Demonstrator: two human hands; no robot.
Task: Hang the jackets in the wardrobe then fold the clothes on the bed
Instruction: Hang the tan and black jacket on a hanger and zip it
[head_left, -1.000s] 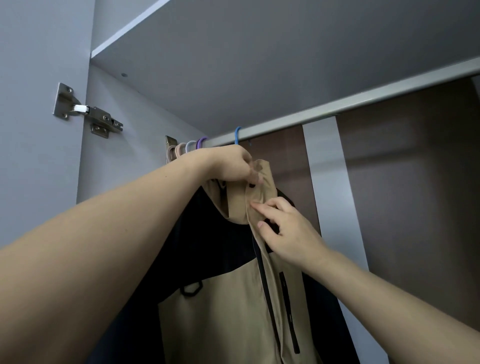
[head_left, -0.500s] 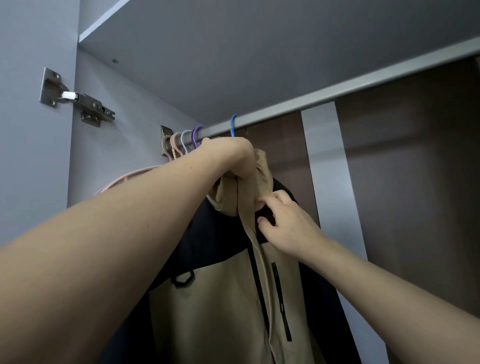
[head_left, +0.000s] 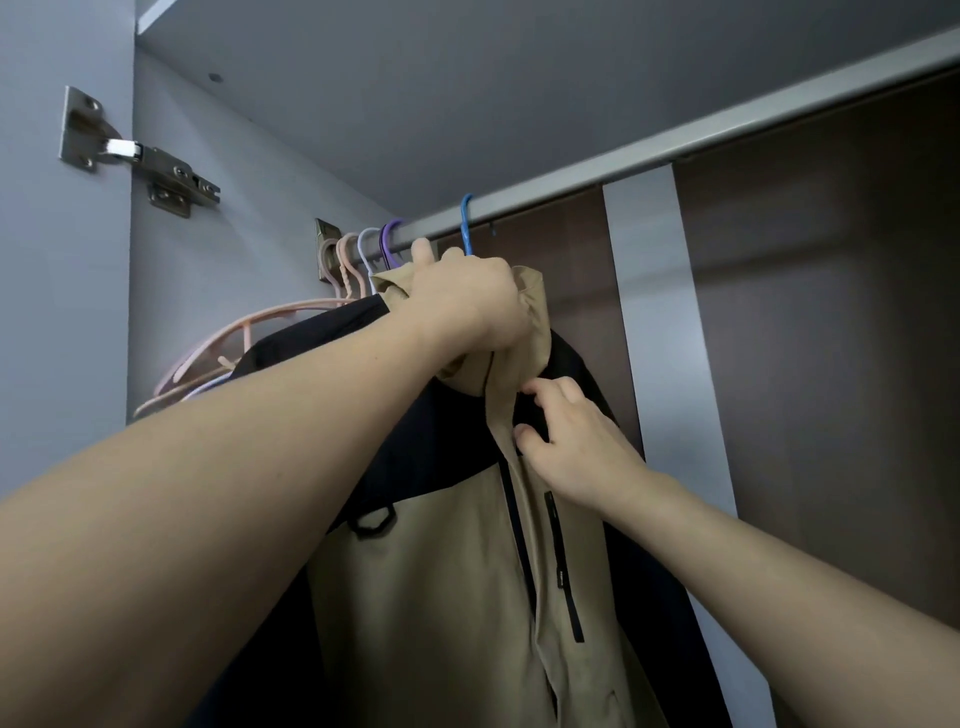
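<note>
A tan and black jacket (head_left: 441, 587) hangs inside the wardrobe from a blue hanger (head_left: 467, 223) hooked over the grey rail (head_left: 675, 150). My left hand (head_left: 467, 306) grips the tan collar right under the rail, with the arm stretched up across the jacket's left shoulder. My right hand (head_left: 571, 441) sits just below it, fingers curled on the front edge beside the zip at the neck. The hanger's body is hidden inside the jacket.
Several bare hangers (head_left: 363, 249) in pink, lilac and purple hang bunched at the rail's left end. A metal door hinge (head_left: 145, 166) sticks out of the left wall. A shelf (head_left: 467, 78) closes the space above. Dark brown back panels (head_left: 831, 338) lie to the right.
My left hand has shifted its grip on the collar slightly higher toward the rail. My right hand has stayed at the neck front. The view has tilted a little.
</note>
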